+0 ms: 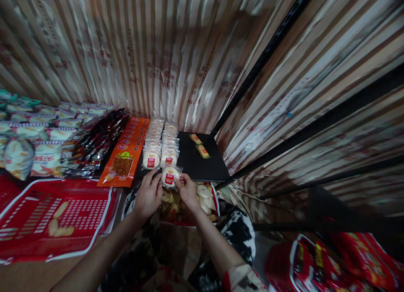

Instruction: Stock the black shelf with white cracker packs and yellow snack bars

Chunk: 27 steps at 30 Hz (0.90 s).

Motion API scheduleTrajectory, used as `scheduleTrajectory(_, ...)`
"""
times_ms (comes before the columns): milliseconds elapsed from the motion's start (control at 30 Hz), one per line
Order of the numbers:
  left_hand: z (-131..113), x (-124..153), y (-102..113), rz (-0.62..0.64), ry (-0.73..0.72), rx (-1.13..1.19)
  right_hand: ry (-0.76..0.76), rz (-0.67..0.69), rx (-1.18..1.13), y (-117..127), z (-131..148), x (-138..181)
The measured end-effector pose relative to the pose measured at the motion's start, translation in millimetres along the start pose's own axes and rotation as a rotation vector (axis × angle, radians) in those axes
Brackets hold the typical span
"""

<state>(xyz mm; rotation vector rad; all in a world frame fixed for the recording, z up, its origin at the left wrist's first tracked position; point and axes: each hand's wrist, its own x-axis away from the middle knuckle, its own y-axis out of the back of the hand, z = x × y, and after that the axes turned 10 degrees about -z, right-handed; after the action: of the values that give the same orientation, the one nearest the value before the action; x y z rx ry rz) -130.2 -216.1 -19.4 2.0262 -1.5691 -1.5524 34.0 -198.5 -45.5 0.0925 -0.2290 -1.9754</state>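
A round white rice cracker packet (171, 176) in clear wrap with a red label is held between my two hands, just at the front edge of the black shelf (192, 165). My left hand (148, 194) has its fingers at the packet's left side. On the right side, the thumb and fingers of my right hand (187, 191) pinch the wrap. Two rows of the same packets (153, 142) run back along the shelf, right behind it. Below my hands, a basket (217, 203) on my lap holds more wrapped snacks, partly hidden by my arms.
Left of the rows lie an orange snack bag (124, 153) and dark shiny packets (97, 140), then many white bags (47, 157). Two small yellow packets (202, 150) lie at the shelf's right. A red basket (94, 216) stands at left. Black poles (259, 69) slant on the right.
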Motion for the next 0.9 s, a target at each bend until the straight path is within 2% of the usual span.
scheduleTrajectory(200,9,2,-26,0.119,-0.037,-0.004,-0.030,-0.030,0.042,-22,0,-37)
scheduleTrajectory(400,18,1,-53,0.166,-0.053,-0.051,0.043,-0.081,0.196,-30,-5,-56)
scheduleTrajectory(567,21,9,-70,0.100,-0.047,-0.069,0.160,-0.130,0.330,-27,-10,-58)
scheduleTrajectory(733,22,11,-73,0.050,-0.088,-0.080,0.260,-0.163,0.489,-27,-8,-54)
scheduleTrajectory(900,18,8,-75,0.030,-0.105,-0.089,0.300,-0.161,0.470,-31,-7,-56)
